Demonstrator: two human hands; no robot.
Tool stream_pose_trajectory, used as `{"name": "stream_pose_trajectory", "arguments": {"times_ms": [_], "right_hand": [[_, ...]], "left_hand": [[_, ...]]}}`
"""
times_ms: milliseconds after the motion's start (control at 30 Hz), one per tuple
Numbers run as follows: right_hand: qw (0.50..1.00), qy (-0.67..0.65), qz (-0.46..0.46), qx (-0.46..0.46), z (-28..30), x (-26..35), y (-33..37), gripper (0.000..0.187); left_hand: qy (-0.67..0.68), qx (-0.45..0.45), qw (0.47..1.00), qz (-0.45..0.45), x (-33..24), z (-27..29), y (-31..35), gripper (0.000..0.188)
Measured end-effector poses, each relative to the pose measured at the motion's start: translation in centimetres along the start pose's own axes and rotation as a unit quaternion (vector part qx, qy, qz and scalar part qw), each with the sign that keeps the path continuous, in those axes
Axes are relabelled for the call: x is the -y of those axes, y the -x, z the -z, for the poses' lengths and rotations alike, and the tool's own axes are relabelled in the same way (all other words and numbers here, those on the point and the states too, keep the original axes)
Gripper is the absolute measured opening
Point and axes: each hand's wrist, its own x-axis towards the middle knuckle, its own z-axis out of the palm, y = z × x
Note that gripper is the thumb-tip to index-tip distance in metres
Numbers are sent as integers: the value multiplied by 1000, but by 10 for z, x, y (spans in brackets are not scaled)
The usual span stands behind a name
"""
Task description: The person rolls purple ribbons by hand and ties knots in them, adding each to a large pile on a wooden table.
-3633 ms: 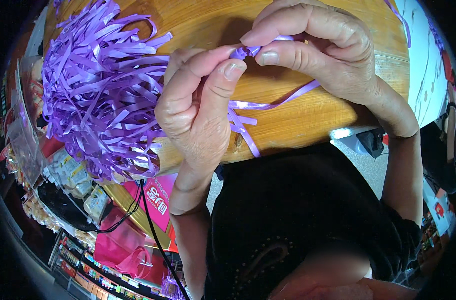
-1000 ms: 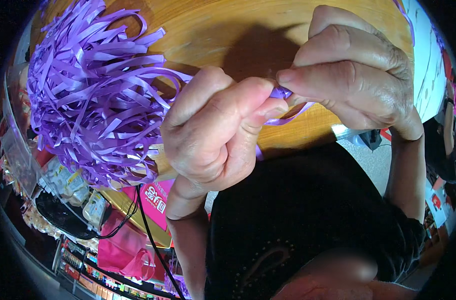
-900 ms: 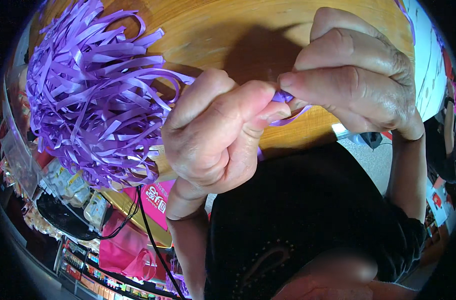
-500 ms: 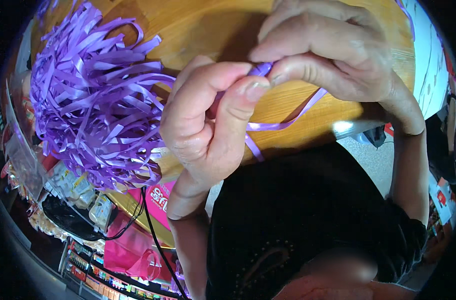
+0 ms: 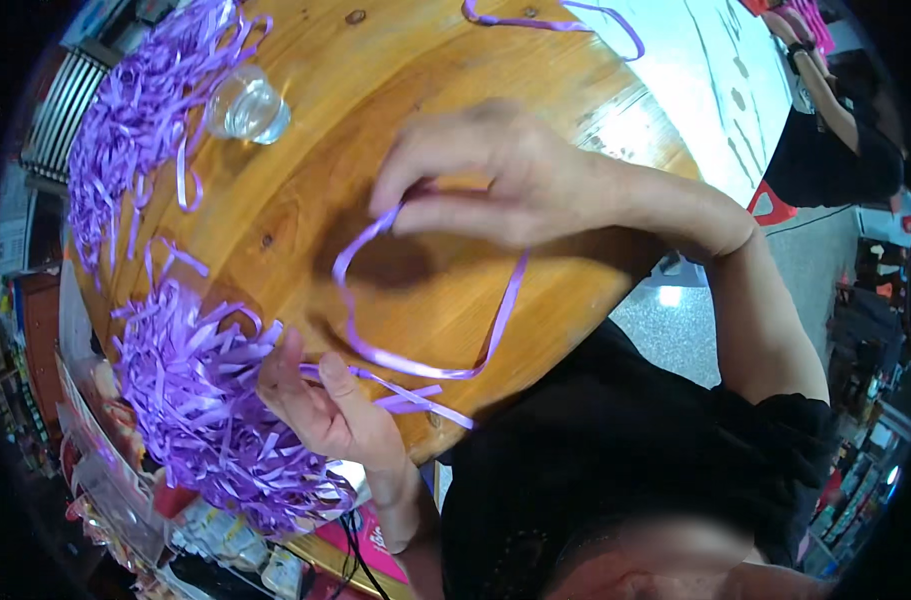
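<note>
The tabletop (image 5: 360, 62) was smooth, glossy, knotted wood. On it were satiny ribbons (image 5: 190, 365) and a clear, shiny cup (image 5: 250, 108); beside it, the shirt (image 5: 585, 450) was matt cloth.

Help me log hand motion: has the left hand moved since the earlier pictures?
Yes: judged against the wooden table, the left hand has shifted left, toward the purple ribbon pile.

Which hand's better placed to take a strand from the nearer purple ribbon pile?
Probably the left hand: it's right beside the nearer ribbon pile, thumb and fingers apart. The right hand is farther off, above the table, its fingertips pinching a looped purple ribbon.
</note>
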Motion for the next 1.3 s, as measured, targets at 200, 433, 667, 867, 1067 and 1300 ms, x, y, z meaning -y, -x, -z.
{"name": "stream_pose_trajectory", "arguments": {"times_ms": [200,433,667,867,1067,1300], "right_hand": [[947,-37,-218,-234,107,-17,48,22],[845,132,-129,-503,249,-48,108,23],[951,108,-45,-285,330,-133,148,28],[870,472,-120,-72,176,-131,61,29],[986,154,37,53,11,-59,-42,23],[959,42,249,125,-146,-13,-132,18]], "left_hand": [[-41,104,994,12,-6,-1,3,21],[-26,121,992,-35,-16,-11,0,14],[-52,111,987,-106,-7,-16,0,19],[-71,104,982,-140,-2,-16,2,22],[-53,78,975,-202,-6,-18,2,22],[-66,-4,949,-310,-12,-9,10,46]]}}
